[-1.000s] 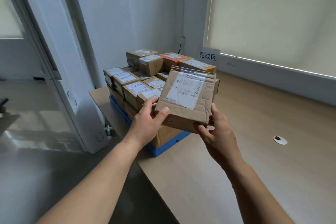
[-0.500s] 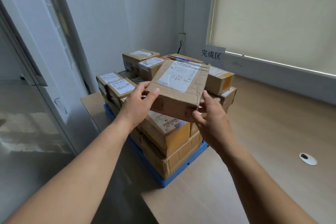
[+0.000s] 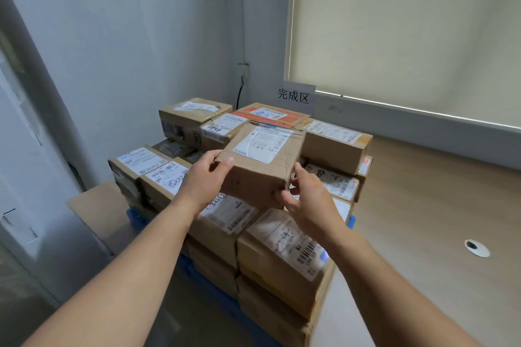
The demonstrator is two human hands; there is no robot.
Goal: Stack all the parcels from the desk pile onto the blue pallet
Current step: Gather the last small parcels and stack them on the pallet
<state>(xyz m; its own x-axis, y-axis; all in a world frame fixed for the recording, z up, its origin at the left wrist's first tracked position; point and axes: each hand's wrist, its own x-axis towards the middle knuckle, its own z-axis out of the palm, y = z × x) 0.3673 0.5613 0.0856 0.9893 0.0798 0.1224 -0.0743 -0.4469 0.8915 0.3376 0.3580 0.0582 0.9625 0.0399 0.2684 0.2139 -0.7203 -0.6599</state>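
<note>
Cardboard parcel (image 3: 260, 162) between left grip (image 3: 203, 177) and right grip (image 3: 307, 200), over the stack (image 3: 229, 213)

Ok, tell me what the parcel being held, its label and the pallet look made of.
Parcel: brown cardboard, matte; creased, dented edges show it. Label: white paper, seemingly under glossy clear tape that catches light. Pallet: probably moulded plastic, uniform blue; only slivers show.
</note>
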